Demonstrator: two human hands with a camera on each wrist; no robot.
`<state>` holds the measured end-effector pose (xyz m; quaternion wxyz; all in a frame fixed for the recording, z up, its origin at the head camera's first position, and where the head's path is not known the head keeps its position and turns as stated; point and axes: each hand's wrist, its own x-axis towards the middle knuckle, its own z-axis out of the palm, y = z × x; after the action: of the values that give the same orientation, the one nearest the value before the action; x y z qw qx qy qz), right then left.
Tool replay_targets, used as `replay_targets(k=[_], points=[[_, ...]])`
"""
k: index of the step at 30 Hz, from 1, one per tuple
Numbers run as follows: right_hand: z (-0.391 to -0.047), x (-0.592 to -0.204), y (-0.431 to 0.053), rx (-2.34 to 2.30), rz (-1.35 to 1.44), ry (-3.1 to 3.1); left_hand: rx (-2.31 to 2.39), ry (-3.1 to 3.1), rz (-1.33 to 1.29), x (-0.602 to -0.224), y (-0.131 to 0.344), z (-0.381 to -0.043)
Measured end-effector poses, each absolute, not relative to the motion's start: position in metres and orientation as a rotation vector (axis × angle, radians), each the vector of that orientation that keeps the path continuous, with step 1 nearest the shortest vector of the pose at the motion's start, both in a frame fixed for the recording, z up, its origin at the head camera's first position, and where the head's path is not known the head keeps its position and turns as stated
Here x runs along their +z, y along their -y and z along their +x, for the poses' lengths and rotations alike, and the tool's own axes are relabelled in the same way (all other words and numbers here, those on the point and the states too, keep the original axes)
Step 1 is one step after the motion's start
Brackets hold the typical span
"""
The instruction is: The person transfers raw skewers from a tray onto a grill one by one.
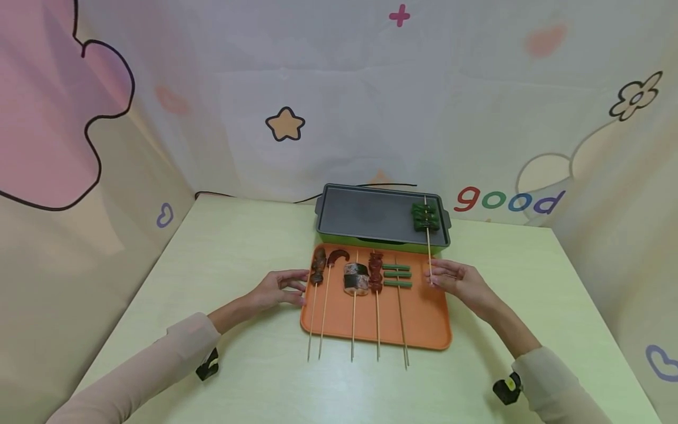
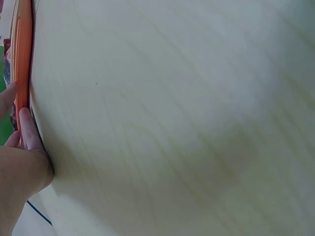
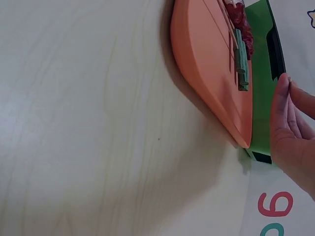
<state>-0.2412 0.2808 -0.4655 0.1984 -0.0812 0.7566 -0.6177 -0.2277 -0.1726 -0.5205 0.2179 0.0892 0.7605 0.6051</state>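
My right hand [image 1: 463,285] pinches the lower end of a bamboo skewer threaded with green vegetable pieces [image 1: 425,218]. Those pieces are over the right end of the grey grill plate [image 1: 365,215]; whether they touch it I cannot tell. In the right wrist view, the thumb and fingertips of the right hand [image 3: 293,123] meet beside the grill's green side. My left hand [image 1: 275,290] touches the left rim of the orange tray [image 1: 339,318] with fairly straight fingers. The left wrist view shows the left hand [image 2: 29,147] at the tray's edge [image 2: 23,59].
On the tray lie a dark brown skewer [image 1: 318,265], a curled reddish one [image 1: 338,257], a black-and-white one [image 1: 356,278], a red meat skewer [image 1: 375,272] and a green-stick skewer [image 1: 397,275]. Their sticks overhang the tray's front. A patterned cloth [image 1: 349,118] stands behind the grill.
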Motion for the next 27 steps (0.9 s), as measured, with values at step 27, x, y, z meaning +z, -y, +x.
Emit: replay_targets(k=[27], points=[[-0.233, -0.461, -0.293, -1.728, -0.169, -2.113, 1.685, -2.104, 0.295, -0.524, 0.175, -0.229]])
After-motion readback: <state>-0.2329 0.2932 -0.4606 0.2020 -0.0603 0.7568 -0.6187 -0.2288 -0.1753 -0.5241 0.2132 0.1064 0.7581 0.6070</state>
